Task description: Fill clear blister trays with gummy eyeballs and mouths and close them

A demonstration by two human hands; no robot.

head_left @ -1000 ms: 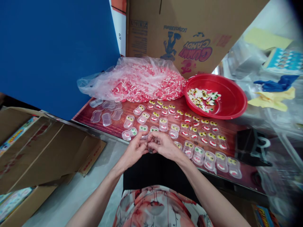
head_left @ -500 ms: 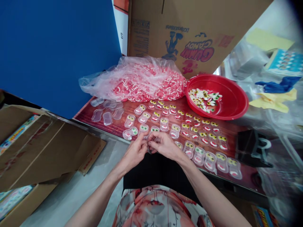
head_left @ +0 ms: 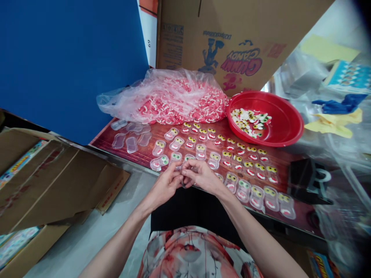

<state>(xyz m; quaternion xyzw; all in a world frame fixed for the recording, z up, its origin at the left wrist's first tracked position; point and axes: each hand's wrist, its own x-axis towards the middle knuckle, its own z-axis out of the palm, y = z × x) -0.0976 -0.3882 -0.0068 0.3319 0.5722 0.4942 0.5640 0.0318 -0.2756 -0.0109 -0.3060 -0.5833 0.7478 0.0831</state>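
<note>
My left hand (head_left: 168,180) and my right hand (head_left: 198,175) meet at the table's front edge, fingers pinched together. Between the fingertips shows a bit of a small clear plastic tray (head_left: 183,183), mostly hidden by the fingers. Just beyond the hands lie similar trays with candy eyes and red-and-white candy mouths, such as a green-eyed tray (head_left: 176,157) and a yellow-eyed tray (head_left: 201,151). Several rows of them spread to the right. Unfilled clear trays (head_left: 131,144) lie at the left.
Behind the trays sits a clear bag (head_left: 179,100) of red-and-white candies. A red basin (head_left: 284,116) with candy eyes stands at the right, near a black holder (head_left: 304,179). A cardboard box (head_left: 185,38) and blue panel (head_left: 69,65) rise behind. An open carton (head_left: 58,185) is at lower left.
Both hands stay at the same spot. The right fingers have shifted slightly, with the fingertips of both hands still close together.
</note>
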